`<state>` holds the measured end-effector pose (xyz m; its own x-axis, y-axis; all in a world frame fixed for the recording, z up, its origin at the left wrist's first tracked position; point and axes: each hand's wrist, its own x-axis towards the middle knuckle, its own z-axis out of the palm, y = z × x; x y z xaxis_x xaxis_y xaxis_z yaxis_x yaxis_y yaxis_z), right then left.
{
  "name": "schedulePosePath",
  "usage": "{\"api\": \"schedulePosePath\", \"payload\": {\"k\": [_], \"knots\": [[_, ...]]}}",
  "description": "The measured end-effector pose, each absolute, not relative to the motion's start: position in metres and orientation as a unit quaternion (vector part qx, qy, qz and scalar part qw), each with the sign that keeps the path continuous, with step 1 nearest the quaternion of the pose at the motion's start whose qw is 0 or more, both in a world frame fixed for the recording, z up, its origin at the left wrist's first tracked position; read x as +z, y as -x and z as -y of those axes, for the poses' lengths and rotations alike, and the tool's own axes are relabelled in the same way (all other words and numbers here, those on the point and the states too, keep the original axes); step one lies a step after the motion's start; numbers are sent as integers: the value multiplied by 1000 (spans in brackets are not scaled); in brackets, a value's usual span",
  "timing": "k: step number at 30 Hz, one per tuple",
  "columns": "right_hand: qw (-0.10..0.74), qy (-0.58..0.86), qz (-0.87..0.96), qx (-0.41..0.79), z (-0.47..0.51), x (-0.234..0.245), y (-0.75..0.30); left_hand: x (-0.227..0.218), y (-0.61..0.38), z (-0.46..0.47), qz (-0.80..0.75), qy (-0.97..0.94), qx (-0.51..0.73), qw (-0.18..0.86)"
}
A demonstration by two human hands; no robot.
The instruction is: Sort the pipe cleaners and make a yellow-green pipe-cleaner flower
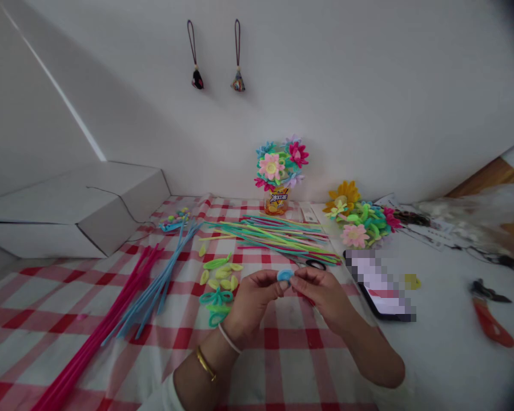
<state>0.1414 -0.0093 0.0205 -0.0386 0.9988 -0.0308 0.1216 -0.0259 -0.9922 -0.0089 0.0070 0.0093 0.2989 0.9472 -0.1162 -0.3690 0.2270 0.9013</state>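
Observation:
Between both hands is a small light-blue coil of pipe cleaner (285, 275), held above the checked cloth. My left hand (259, 294) pinches its left side with thumb and forefinger. From the other side, my right hand (317, 290) grips the coil's right edge, fingers closed. Left of my left hand lie yellow pipe-cleaner petals (223, 276) and teal looped pieces (216, 298). A spread of green, teal and pink pipe cleaners (278, 235) lies just beyond my hands. Near the right hand is a black ring (316, 264), perhaps a scissors handle, partly hidden.
Pink pipe cleaners (107, 319) and blue pipe cleaners (163, 285) lie at left, near a white box (89, 228). A jar of flowers (276, 200) stands against the wall. To the right are loose flowers (360, 222), a phone (379, 288) and red-handled pliers (490, 319).

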Motion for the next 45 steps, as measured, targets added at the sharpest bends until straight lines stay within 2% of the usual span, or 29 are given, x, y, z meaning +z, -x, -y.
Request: {"api": "schedulePosePath", "payload": {"k": [11, 15, 18, 21, 23, 28, 31, 34, 38, 40, 45], "knots": [[448, 524, 580, 434, 8, 17, -145, 8, 11, -11, -381, -432, 467, 671], [447, 527, 598, 407, 7, 15, -147, 7, 11, -9, -409, -495, 462, 611], [471, 519, 649, 296, 7, 14, -147, 6, 11, -8, -427, -562, 487, 514], [521, 452, 715, 110, 10, 17, -149, 4, 14, -9, -423, -616, 515, 420], [526, 391, 755, 3, 12, 20, -150, 2, 16, -10, -403, -648, 534, 365], [492, 327, 799, -116, 17, 26, -152, 0, 19, -10, -365, -686, 559, 290], [488, 327, 796, -146, 19, 29, -152, 3, 17, -8, -383, -655, 549, 351], [488, 337, 789, -163, 21, 31, -151, 7, 13, -7, -393, -548, 526, 518], [482, 348, 787, -165, 21, 30, -152, 9, 12, -6, -317, -413, 474, 710], [478, 351, 789, -163, 20, 29, -153, 10, 13, -6, -294, -376, 462, 747], [480, 358, 788, -140, 17, 25, -155, 13, 17, -5, -280, -366, 456, 761]]}}
